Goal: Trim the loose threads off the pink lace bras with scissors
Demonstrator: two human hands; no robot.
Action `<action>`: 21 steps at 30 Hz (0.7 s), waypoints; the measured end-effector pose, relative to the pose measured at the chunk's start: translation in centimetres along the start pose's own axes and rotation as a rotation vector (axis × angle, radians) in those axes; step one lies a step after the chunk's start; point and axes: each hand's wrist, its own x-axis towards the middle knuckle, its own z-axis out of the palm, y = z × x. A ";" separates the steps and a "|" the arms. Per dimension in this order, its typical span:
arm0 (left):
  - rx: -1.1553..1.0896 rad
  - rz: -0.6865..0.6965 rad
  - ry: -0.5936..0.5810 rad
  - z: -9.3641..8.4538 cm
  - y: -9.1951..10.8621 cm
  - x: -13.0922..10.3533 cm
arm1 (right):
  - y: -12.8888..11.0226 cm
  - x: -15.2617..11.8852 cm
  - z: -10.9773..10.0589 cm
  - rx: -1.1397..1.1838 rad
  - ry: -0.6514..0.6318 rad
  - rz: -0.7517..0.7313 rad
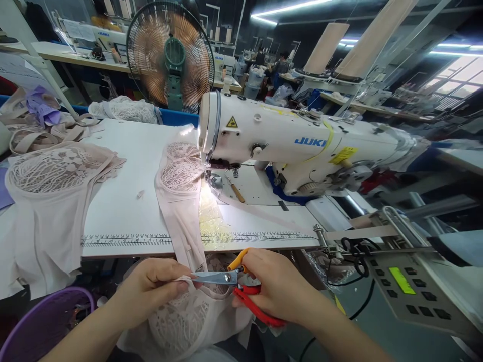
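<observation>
My left hand (154, 284) pinches the edge of a pale pink lace bra (181, 322) that hangs below the table's front edge. In my right hand (273, 281) is a pair of scissors (219, 277) with one orange and one red handle. Their blades point left and lie at the fabric by my left fingertips; whether they cut into it I cannot tell. A joined part of the garment (177, 191) runs up over the table to the needle area of the white sewing machine (260, 120).
More lace bra pieces (49, 201) lie stacked at the left. A purple basket (49, 322) stands below them. Behind the table is a large fan (173, 55). A control panel (409, 286) juts out at the right. A small wooden-handled tool (237, 192) rests near the needle.
</observation>
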 end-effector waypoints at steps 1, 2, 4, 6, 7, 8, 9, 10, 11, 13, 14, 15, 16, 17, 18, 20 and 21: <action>0.016 0.001 -0.011 0.0 0.2 0.0 | 0.0 0.0 0.0 -0.008 -0.005 0.001; 0.032 0.004 -0.025 0.1 0.3 0.0 | -0.1 0.0 -0.1 -0.013 -0.011 0.001; 0.061 0.028 -0.048 0.1 0.7 0.1 | -0.2 0.0 -0.2 -0.021 -0.021 -0.004; 0.089 0.055 -0.069 0.2 1.0 0.2 | -0.4 0.1 -0.3 -0.037 -0.032 -0.015; 0.100 0.067 -0.078 0.3 1.1 0.3 | -0.5 0.1 -0.4 -0.049 -0.036 -0.019; 0.106 0.074 -0.085 0.3 1.1 0.3 | -0.6 0.1 -0.4 -0.063 -0.038 -0.021; 0.106 0.078 -0.092 0.3 1.2 0.3 | -0.6 0.1 -0.5 -0.075 -0.039 -0.021; 0.098 0.077 -0.096 0.4 1.2 0.3 | -0.7 0.2 -0.5 -0.083 -0.040 -0.019; 0.084 0.074 -0.095 0.4 1.2 0.2 | -0.8 0.2 -0.6 -0.086 -0.041 -0.019; 0.053 0.069 -0.084 0.4 1.1 0.2 | -0.9 0.1 -0.7 -0.077 -0.052 -0.019; 0.048 0.072 -0.078 0.4 1.1 0.1 | -1.0 0.1 -0.7 -0.069 -0.063 -0.019; 0.055 0.073 -0.083 0.4 1.1 0.1 | -1.0 0.1 -0.8 -0.062 -0.073 -0.019; 0.071 0.075 -0.092 0.3 1.1 0.1 | -1.0 0.1 -0.8 -0.061 -0.084 -0.018; 0.091 0.082 -0.098 0.3 1.1 0.1 | -1.1 0.1 -0.8 -0.063 -0.096 -0.015; 0.110 0.091 -0.104 0.2 1.1 0.1 | -1.1 0.1 -0.9 -0.068 -0.107 -0.011; 0.136 0.103 -0.110 0.0 1.1 0.1 | -1.1 0.1 -0.9 -0.078 -0.124 -0.005; 0.142 0.108 -0.109 0.0 1.0 0.1 | -1.2 0.1 -0.9 -0.079 -0.128 -0.005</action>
